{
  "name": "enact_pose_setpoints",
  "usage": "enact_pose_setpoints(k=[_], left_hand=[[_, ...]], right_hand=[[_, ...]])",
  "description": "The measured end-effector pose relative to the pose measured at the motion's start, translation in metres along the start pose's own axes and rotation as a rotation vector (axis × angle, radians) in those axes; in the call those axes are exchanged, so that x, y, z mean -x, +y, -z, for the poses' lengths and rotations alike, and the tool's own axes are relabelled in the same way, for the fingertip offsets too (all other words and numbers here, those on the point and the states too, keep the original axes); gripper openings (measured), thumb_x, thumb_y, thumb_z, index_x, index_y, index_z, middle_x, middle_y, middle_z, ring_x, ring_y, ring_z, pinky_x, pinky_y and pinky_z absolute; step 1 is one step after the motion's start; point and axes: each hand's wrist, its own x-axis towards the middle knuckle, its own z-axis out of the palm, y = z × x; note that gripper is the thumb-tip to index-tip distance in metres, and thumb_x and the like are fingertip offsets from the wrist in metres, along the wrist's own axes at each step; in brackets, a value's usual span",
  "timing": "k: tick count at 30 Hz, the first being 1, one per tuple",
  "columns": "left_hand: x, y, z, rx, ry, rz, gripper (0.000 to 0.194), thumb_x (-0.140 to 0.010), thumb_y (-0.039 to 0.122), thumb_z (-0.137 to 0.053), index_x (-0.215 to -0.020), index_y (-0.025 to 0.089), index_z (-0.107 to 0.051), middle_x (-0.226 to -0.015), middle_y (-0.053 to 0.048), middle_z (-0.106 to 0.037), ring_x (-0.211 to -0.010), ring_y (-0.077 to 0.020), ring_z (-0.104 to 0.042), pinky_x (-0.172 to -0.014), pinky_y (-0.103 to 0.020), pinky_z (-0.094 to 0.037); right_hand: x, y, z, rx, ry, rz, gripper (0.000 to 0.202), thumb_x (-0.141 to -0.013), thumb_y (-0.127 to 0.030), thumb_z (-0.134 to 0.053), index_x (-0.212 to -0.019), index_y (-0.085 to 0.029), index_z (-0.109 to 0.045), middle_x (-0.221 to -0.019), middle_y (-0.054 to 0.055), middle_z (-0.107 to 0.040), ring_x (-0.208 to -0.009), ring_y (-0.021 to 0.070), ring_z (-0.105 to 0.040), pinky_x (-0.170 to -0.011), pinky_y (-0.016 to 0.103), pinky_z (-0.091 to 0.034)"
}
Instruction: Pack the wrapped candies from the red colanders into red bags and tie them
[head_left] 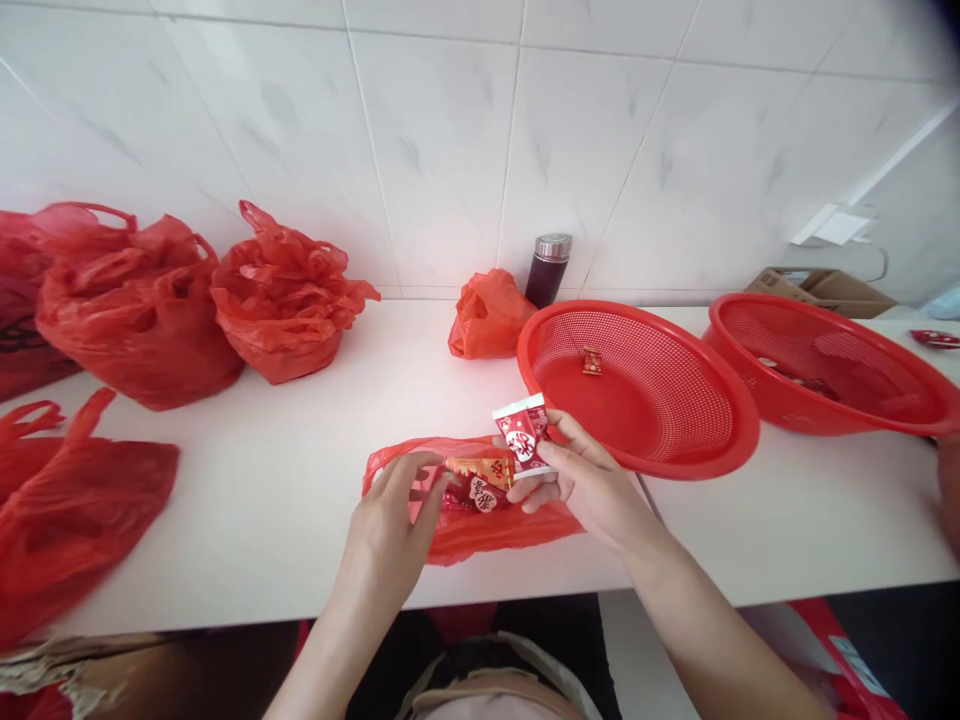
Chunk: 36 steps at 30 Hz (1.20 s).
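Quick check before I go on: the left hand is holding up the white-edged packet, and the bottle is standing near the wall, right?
Not quite: the head view shows the right hand holding up the white-edged packet, not the left hand. The bottle is standing near the wall.

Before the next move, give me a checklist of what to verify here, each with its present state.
1. Right hand grips the red-and-white packet: ok, held between thumb and fingers.
2. Left hand holds a packet: cannot tell, its fingertips are partly hidden.
3. Red bag lies on the table below both hands: ok.
4. Bag's whole contents visible: not ok, hands and film cover part.
5. Left basket near the right hand: ok, one small packet inside.
6. Flask upright: ok.
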Motion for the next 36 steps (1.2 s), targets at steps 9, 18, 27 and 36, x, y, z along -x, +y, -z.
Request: enact_pose_setpoints(k=[9,18,27,36], left_hand=[[0.0,0.015,0.001,0.539,-0.248,0.018,0.024,-0.086,0.039,-0.061,-0.098,0.02,-0.069,-0.095,-0.005,-0.071,-0.084,-0.0179,-0.065,-0.075,-0.028,-0.052],[0.003,0.02,-0.002,0.592,-0.077,0.114,0.022,-0.083,0.038,-0.063,-0.074,0.017,-0.064,-0.069,0.0,-0.062,-0.061,-0.0119,-0.055,-0.06,-0.024,-0.047],[0.012,-0.003,0.02,0.403,0.312,0.031,0.021,-0.084,0.037,-0.061,-0.098,0.021,-0.064,-0.101,-0.005,-0.064,-0.1,-0.02,-0.059,-0.085,-0.03,-0.05],[0.032,-0.031,0.03,0.376,0.405,0.198,0.027,-0.08,0.043,-0.066,-0.098,0.023,-0.064,-0.104,-0.003,-0.066,-0.102,-0.0215,-0.06,-0.094,-0.033,-0.046]], right_hand=[[0.017,0.003,-0.019,0.117,-0.221,-0.094,0.035,-0.092,-0.04,-0.056,-0.125,-0.027,-0.049,-0.085,0.0,-0.066,-0.064,0.0148,-0.071,-0.053,0.023,-0.054],[0.01,0.013,-0.023,0.377,-0.092,-0.005,0.037,-0.083,-0.039,-0.068,-0.117,-0.027,-0.061,-0.091,0.002,-0.07,-0.07,0.0174,-0.068,-0.056,0.028,-0.054],[0.018,0.016,0.009,1.108,0.067,0.23,0.049,-0.084,-0.016,-0.055,-0.129,-0.036,-0.057,-0.13,0.003,-0.061,-0.116,0.028,-0.06,-0.099,0.052,-0.047],[-0.033,-0.089,0.086,1.291,0.325,0.111,0.025,-0.092,-0.034,-0.053,-0.114,-0.029,-0.063,-0.115,0.004,-0.068,-0.105,0.0239,-0.063,-0.094,0.04,-0.049]])
